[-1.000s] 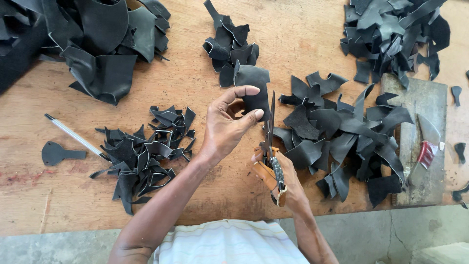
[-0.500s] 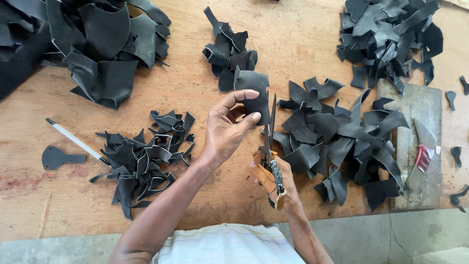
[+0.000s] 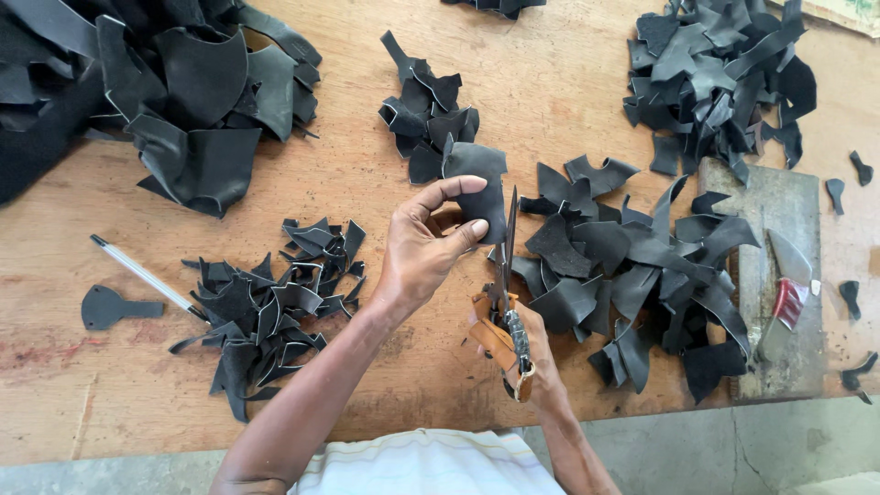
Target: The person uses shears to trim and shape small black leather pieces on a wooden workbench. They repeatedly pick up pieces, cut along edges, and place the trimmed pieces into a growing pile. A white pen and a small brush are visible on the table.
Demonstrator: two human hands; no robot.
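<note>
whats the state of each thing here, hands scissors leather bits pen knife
left hand: raised, pinching the black leather piece
black leather piece: held upright against the blade
right hand: grip closed round the scissors handles
scissors: upright, point up; blades open or shut unclear
cut scraps: loose heap on the table
white pen: lying flat, untouched
knife: lying on the grey slab

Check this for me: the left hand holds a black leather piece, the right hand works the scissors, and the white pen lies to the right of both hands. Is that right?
One thing is off. The head view shows the pen to the left of both hands, beside a pile of scraps. The rest stands: the left hand holds the leather piece, and the right hand works the scissors.
</note>
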